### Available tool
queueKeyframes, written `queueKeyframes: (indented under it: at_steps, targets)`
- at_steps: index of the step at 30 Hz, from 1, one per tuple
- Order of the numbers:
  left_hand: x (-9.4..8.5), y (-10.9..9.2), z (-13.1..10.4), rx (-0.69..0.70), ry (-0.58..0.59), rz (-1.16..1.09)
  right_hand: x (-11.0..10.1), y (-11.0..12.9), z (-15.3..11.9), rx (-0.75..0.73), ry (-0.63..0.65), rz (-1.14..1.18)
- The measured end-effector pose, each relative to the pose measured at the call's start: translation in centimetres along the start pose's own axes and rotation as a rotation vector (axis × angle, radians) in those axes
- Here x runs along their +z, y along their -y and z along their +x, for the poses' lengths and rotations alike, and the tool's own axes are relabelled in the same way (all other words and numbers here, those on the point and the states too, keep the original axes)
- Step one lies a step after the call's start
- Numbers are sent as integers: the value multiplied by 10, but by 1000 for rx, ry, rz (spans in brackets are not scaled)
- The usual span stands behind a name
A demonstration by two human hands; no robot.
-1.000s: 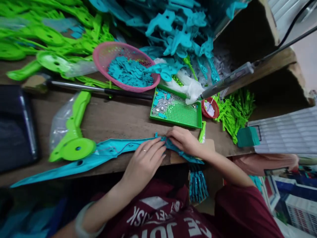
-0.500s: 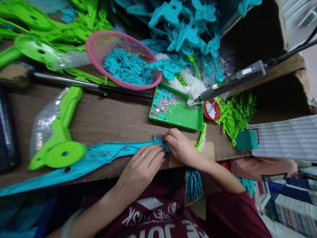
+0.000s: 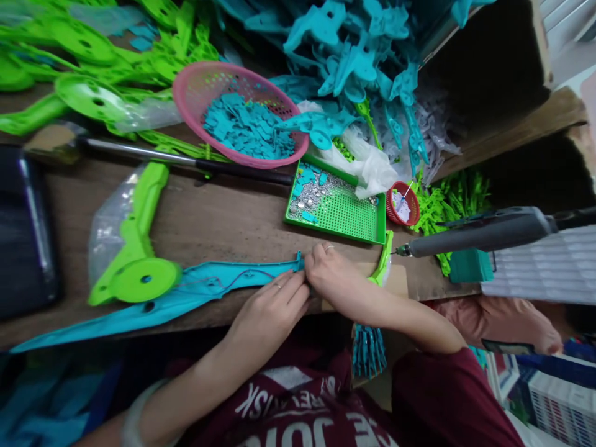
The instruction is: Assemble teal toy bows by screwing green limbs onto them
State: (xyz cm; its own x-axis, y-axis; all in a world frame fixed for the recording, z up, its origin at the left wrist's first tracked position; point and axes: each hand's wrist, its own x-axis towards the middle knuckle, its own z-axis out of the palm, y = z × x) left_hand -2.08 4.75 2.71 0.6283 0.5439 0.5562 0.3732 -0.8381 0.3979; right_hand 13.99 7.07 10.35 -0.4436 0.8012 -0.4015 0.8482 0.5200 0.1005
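Head view: along the near edge of the bench (image 3: 223, 217) lies the blue shell (image 3: 190, 298), hollow side up, probably so its inside is open to the fingers. The green tray (image 3: 358, 217) sits just beyond, seemingly for easy reach. The left hand (image 3: 272, 304) grasps the shell, apparently steadying it; the right hand (image 3: 338, 279) curls over its end, its grip hidden. A thin wire (image 3: 233, 280) runs inside.
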Motion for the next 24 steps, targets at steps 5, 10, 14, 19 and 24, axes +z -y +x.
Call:
queueKeyframes:
  at_steps: [5, 10, 14, 19, 24]
  targets:
    - [1, 2, 1, -38, -12, 31, 9, -47, -23, 28, -122, 625]
    - [-2, 8, 7, 109, 82, 124, 25, -43, -82, 160, -401, 693]
    - [-4, 17, 18, 232, 96, 145, 48, -8, -85, 207, -461, 451]
    - [-5, 16, 43, 290, 158, 213, 67, -2, -64, 275, -503, 515]
    - [-5, 13, 55, 350, 212, 272, 70, -18, -72, 327, -660, 840]
